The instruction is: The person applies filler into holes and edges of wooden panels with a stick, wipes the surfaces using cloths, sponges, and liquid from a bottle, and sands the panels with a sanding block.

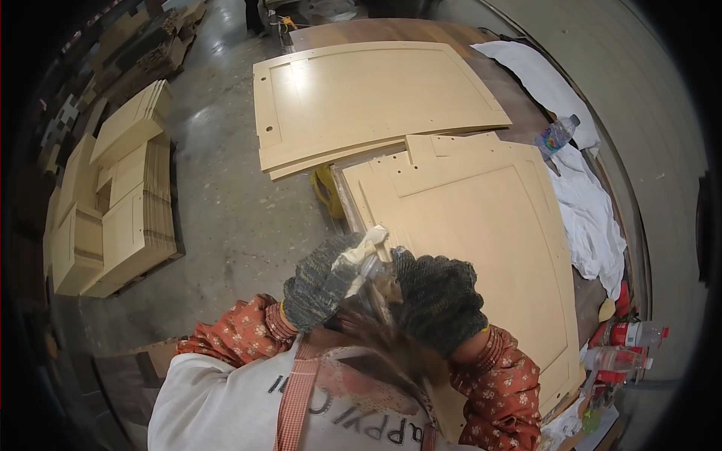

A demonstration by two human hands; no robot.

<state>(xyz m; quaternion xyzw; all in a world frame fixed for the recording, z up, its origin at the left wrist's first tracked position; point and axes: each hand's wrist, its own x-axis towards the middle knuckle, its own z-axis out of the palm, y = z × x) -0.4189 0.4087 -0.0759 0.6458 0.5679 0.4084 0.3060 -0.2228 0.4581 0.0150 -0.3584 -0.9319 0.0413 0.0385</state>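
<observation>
My left hand (320, 282), in a dark grey knit glove, is closed around a crumpled cream-white piece (365, 248) that looks like a rag. Close beside it, my right hand (440, 297), gloved alike, has its fingers curled. A translucent, plastic-looking object (376, 272) sits between the hands; its kind and which hand grips it are unclear. Both hands are over the near left edge of a cream panel (481, 218) with a recessed centre and small holes along its edges.
Another cream panel (368, 94) lies at the far end of the brown table (391, 31). White cloths (590, 210) and a plastic bottle (558, 135) lie along the right side, with more bottles (620, 359) nearer. Stacked cream panels (124, 195) stand on the floor at left.
</observation>
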